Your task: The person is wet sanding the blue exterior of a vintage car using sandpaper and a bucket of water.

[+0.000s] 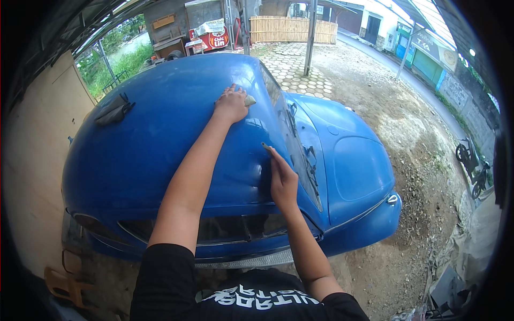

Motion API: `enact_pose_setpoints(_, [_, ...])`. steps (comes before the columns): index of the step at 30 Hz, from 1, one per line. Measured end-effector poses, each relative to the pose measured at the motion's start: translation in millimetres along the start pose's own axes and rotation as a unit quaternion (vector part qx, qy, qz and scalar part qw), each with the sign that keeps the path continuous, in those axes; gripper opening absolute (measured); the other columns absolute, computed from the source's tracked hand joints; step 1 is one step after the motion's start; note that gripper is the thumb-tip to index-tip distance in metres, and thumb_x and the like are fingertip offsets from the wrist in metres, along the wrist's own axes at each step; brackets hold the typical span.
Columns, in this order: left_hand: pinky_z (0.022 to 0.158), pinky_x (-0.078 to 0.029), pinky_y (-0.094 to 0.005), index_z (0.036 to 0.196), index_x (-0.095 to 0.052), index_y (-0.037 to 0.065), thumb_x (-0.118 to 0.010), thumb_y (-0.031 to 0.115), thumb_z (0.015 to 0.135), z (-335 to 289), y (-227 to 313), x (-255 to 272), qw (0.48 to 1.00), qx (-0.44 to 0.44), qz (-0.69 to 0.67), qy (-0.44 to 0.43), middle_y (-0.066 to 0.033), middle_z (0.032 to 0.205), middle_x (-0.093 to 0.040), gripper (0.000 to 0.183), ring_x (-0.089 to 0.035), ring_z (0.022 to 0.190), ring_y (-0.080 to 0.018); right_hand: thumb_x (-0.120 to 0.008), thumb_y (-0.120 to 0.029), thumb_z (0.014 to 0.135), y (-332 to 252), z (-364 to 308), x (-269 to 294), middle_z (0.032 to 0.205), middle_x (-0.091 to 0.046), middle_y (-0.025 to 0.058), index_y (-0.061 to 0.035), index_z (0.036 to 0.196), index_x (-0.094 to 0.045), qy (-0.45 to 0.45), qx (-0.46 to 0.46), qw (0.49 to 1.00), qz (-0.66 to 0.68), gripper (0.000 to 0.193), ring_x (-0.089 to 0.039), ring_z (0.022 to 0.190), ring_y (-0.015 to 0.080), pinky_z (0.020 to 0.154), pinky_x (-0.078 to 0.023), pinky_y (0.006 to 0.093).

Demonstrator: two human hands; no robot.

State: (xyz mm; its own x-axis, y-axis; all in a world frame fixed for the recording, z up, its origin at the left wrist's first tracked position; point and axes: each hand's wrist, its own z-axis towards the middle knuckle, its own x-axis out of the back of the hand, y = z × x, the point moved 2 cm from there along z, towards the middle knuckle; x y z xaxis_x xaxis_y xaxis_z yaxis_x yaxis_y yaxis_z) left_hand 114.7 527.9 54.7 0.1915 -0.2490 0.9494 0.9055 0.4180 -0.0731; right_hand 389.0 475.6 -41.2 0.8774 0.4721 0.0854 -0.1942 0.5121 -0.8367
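A rounded blue car fills the middle of the head view, and I stand along its side with both arms over the roof. My left hand lies on the roof near the top of the windshield, fingers forward, pressing a small grey-green pad that sticks out on its right side. Nearer to me, my right hand is closed by the roof's front edge. It grips a thin olive piece, mostly hidden by the hand, so its kind is unclear. Shiny reflections show on the paint around both hands.
A dark crumpled cloth lies on the roof at left. The hood and wipers are to the right. A post stands beyond the car, a wooden panel at left, an orange chair at lower left, a motorcycle at far right.
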Motion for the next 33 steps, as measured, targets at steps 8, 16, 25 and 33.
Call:
enact_pose_setpoints(8, [0.125, -0.034, -0.0461, 0.146, -0.057, 0.005, -0.062, 0.022, 0.099, -94, 74, 17, 0.987, -0.125, -0.099, -0.022, -0.0127, 0.156, -0.052, 0.050, -0.038, 0.152, -0.0344, -0.055, -0.014, 0.111, 40, 3, 43, 0.123, -0.070, 0.0094, 0.0067, 0.141, -0.058, 0.239, -0.098, 0.952, 0.161, 0.037, -0.064, 0.107, 0.0112, 0.092, -0.049, 0.0236])
enact_pose_setpoints(16, [0.126, -0.030, -0.0461, 0.147, -0.056, 0.005, -0.062, 0.019, 0.098, -18, 50, -1, 0.998, -0.057, 0.007, 0.040, -0.0168, 0.158, -0.049, 0.052, -0.038, 0.151, -0.0372, -0.054, -0.014, 0.111, 31, 15, 37, 0.131, -0.067, 0.0132, 0.0070, 0.141, -0.058, 0.162, -0.125, 0.960, 0.191, 0.037, -0.062, 0.121, 0.0163, 0.107, -0.046, 0.0302])
enact_pose_setpoints(25, [0.125, -0.031, -0.0468, 0.142, -0.058, -0.003, -0.064, 0.019, 0.094, -98, 136, -1, 0.989, -0.129, -0.069, -0.006, -0.0201, 0.154, -0.053, 0.053, -0.041, 0.149, -0.0375, -0.054, -0.009, 0.110, 61, 33, 51, 0.128, -0.070, 0.0150, 0.0068, 0.141, -0.059, 0.167, -0.109, 0.963, 0.180, 0.035, -0.066, 0.114, 0.0156, 0.099, -0.051, 0.0294])
enact_pose_setpoints(33, [0.126, -0.028, -0.0471, 0.143, -0.054, -0.009, -0.064, 0.016, 0.092, -12, 98, -28, 0.995, -0.015, 0.054, 0.082, -0.0253, 0.153, -0.052, 0.057, -0.042, 0.148, -0.0393, -0.055, -0.018, 0.111, 45, 28, 54, 0.132, -0.066, 0.0166, 0.0093, 0.143, -0.055, 0.194, -0.122, 0.952, 0.202, 0.042, -0.062, 0.120, 0.0165, 0.105, -0.047, 0.0300])
